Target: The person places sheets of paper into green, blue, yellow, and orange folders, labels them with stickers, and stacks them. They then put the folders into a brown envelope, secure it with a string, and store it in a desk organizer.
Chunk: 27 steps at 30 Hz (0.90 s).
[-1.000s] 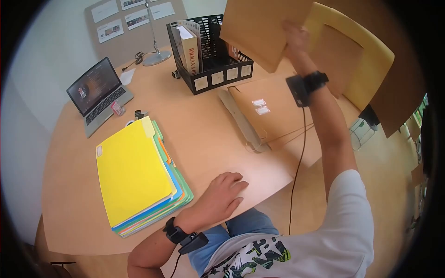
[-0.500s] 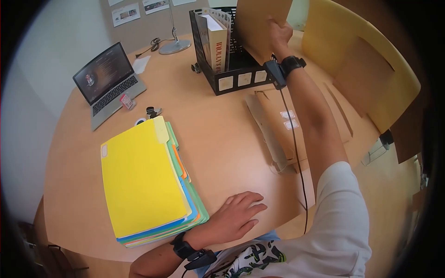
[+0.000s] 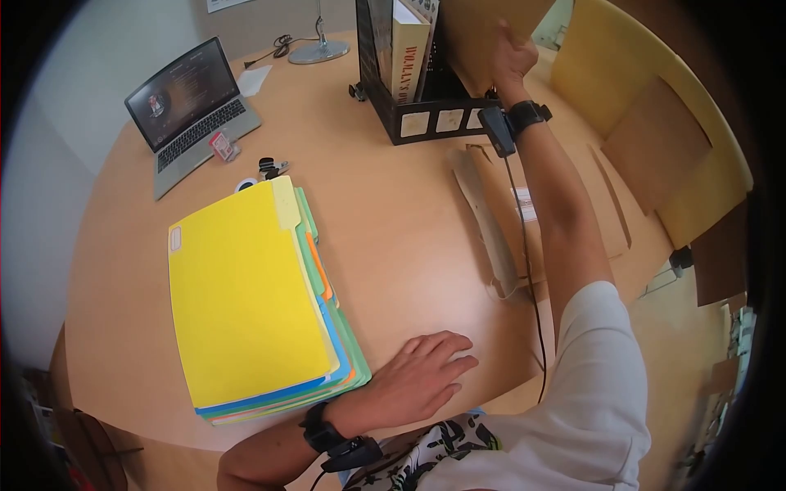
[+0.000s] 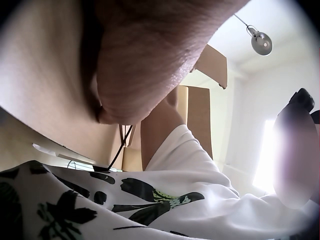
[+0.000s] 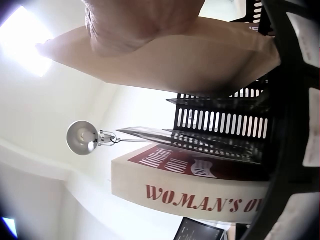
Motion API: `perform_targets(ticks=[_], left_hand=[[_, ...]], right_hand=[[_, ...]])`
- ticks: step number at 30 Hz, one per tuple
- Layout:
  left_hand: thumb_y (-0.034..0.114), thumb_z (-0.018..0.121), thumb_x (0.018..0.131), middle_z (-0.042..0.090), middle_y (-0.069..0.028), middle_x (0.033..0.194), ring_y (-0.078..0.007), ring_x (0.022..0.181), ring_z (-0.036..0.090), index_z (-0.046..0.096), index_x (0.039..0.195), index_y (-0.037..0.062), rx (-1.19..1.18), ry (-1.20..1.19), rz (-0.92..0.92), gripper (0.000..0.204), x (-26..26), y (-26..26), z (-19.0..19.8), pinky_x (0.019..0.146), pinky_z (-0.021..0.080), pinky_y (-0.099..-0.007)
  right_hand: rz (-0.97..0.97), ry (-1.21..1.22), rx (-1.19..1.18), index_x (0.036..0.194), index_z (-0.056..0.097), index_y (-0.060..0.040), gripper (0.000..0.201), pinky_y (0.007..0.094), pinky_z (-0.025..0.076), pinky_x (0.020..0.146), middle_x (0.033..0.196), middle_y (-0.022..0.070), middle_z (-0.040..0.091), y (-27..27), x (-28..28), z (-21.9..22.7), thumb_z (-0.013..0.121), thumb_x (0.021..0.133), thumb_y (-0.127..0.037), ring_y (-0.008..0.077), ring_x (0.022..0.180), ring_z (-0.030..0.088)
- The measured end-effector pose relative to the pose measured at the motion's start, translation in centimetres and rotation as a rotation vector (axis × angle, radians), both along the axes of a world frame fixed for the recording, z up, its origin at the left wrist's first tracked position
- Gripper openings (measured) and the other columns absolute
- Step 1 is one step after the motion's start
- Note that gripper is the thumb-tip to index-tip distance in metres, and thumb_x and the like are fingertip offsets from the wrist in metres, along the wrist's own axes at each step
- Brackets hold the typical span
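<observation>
My right hand grips a brown paper envelope by its edge. The envelope stands on edge inside the black desk file rack, in a slot to the right of a thick cream book, whose spine reads "WOMAN'S" in the right wrist view. My left hand rests on the table with its fingers loosely spread, holding nothing. Beside it lies a stack of coloured folders, a yellow one on top. Under my right forearm is a pile of brown document envelopes with white labels.
An open laptop stands at the back left, with a small red-and-clear box near it. The desk lamp's base is behind. At the right is a yellow chair. A black cable hangs from my right wrist.
My right hand has brought the envelope from above the brown pile leftward and down into the rack. The left hand stays resting on the table. The head view has shifted.
</observation>
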<state>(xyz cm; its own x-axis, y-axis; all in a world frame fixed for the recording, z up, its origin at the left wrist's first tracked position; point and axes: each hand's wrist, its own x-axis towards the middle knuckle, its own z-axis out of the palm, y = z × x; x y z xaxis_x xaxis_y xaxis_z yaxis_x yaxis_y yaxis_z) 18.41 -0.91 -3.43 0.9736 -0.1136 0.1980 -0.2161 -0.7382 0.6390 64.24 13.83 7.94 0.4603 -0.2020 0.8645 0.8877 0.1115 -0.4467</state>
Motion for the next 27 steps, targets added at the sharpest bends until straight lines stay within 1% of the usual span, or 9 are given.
perform_targets(ticks=[7,10,13,16,19,22,23,26,27], left_hand=[[0.019,0.054,0.088,0.043,-0.0110,0.128,-0.0293,0.122,0.038,0.049,0.123,0.0082,-0.001,-0.006,0.006,0.037,-0.1,-0.1,-0.1,0.099,0.031,-0.0418],[0.019,0.054,0.088,0.043,-0.0110,0.128,-0.0293,0.122,0.038,0.049,0.123,0.0084,-0.014,-0.004,0.007,0.037,-0.1,0.0,0.0,0.099,0.031,-0.0418],[0.018,0.054,0.087,0.043,-0.0112,0.128,-0.0294,0.122,0.038,0.049,0.123,0.0086,-0.012,-0.002,0.008,0.037,-0.1,-0.1,0.1,0.100,0.031,-0.0420],[0.018,0.055,0.087,0.043,-0.0115,0.127,-0.0296,0.122,0.038,0.049,0.122,0.0085,-0.003,-0.004,0.006,0.037,-0.1,-0.1,0.0,0.100,0.031,-0.0422],[0.018,0.055,0.087,0.043,-0.0118,0.127,-0.0298,0.122,0.038,0.049,0.122,0.0081,-0.004,-0.019,-0.002,0.037,-0.2,-0.2,-0.1,0.100,0.031,-0.0425],[0.017,0.055,0.086,0.043,-0.0120,0.126,-0.0301,0.122,0.038,0.049,0.121,0.0077,-0.002,-0.047,0.005,0.037,-0.3,0.0,-0.3,0.100,0.031,-0.0428],[0.017,0.055,0.086,0.043,-0.0120,0.126,-0.0302,0.122,0.038,0.049,0.121,0.0076,-0.007,-0.055,0.005,0.037,-0.3,-0.1,-0.4,0.100,0.031,-0.0429],[0.017,0.056,0.085,0.043,-0.0122,0.124,-0.0304,0.121,0.038,0.049,0.120,0.0073,-0.008,-0.089,-0.002,0.036,-0.4,-0.1,-0.8,0.100,0.031,-0.0428],[0.017,0.056,0.085,0.044,-0.0129,0.122,-0.0306,0.119,0.039,0.050,0.117,0.0065,-0.024,-0.124,-0.008,0.035,-0.5,0.0,-0.9,0.099,0.032,-0.0425]], right_hand=[[0.104,0.029,-0.117,0.089,0.068,-0.0002,0.032,0.0298,0.048,0.067,0.076,0.0099,0.069,-1.0,0.7,-0.1,0.069,0.079,-0.030,0.0130,0.072,0.063],[0.053,0.104,-0.325,0.091,0.068,-0.0022,0.034,0.0320,0.048,0.068,0.078,0.0111,0.069,-0.2,1.6,0.1,0.068,0.080,-0.034,0.0172,0.073,0.064],[-0.033,0.097,-0.355,0.089,0.067,-0.0060,0.034,0.0410,0.049,0.072,0.079,0.0177,0.067,0.8,1.3,-0.4,0.065,0.078,-0.037,0.0374,0.080,0.064],[-0.073,0.184,-0.417,0.091,0.068,-0.0073,0.035,0.0422,0.049,0.074,0.082,0.0194,0.067,0.4,0.1,-0.8,0.065,0.078,-0.040,0.0382,0.084,0.063],[-0.116,0.261,-0.456,0.092,0.069,-0.0057,0.039,0.0421,0.049,0.077,0.084,0.0200,0.067,0.4,0.4,-4.5,0.065,0.077,-0.041,0.0385,0.085,0.063],[-0.053,0.388,-0.587,0.093,0.068,-0.0026,0.043,0.0419,0.049,0.078,0.086,0.0206,0.067,-1.1,0.3,-5.4,0.066,0.076,-0.042,0.0381,0.087,0.064],[-0.054,0.416,-0.706,0.093,0.068,-0.0002,0.047,0.0413,0.049,0.079,0.089,0.0212,0.067,-1.4,1.0,-5.5,0.068,0.075,-0.044,0.0361,0.089,0.064],[0.062,0.262,-0.741,0.096,0.066,0.0018,0.050,0.0397,0.049,0.078,0.083,0.0208,0.067,-2.8,-0.4,-5.9,0.068,0.074,-0.044,0.0338,0.083,0.065],[0.001,0.229,-0.721,0.100,0.065,0.0024,0.050,0.0382,0.049,0.077,0.083,0.0188,0.066,-3.3,-2.0,-5.7,0.069,0.075,-0.040,0.0318,0.082,0.064]])
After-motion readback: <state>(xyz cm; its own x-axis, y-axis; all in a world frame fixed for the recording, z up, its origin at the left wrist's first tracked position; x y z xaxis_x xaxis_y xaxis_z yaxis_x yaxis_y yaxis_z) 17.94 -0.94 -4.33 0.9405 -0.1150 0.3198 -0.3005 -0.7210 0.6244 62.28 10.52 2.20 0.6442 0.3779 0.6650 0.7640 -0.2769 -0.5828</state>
